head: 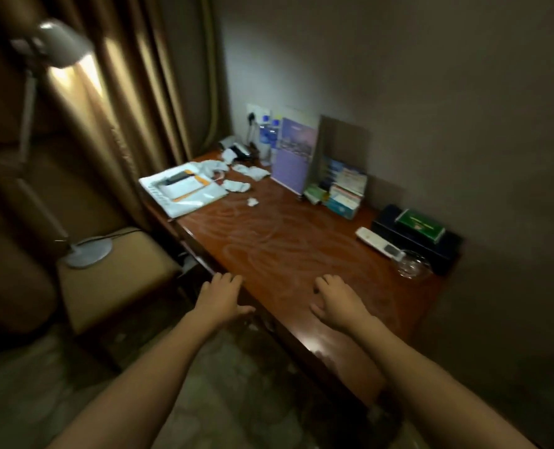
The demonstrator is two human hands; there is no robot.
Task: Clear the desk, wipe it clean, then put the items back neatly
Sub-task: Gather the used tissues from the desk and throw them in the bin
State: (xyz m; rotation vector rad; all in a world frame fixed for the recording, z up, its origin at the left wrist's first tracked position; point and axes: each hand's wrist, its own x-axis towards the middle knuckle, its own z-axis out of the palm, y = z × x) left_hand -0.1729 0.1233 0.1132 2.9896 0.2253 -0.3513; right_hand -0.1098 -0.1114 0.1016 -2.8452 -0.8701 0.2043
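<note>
A brown wooden desk [279, 241] runs along the wall, its middle streaked with dust. My left hand [219, 298] hovers at the desk's front edge, fingers relaxed and holding nothing. My right hand [335, 301] is over the near part of the desktop, fingers loosely spread, empty. On the far left lie white papers [185, 189] with a dark phone on top, and crumpled tissues [240, 179] beside them. A purple brochure stand [293, 155] and a rack of leaflets [343, 186] stand at the back. A white remote [379, 243], a glass ashtray [413, 264] and a dark box [421, 238] sit at the right.
A stool [117, 277] stands left of the desk with a lamp [52, 43] on it, its base [89, 252] near the stool's back edge. Brown curtains [133, 92] hang behind. Water bottles [267, 134] and a wall socket [253, 115] are in the far corner.
</note>
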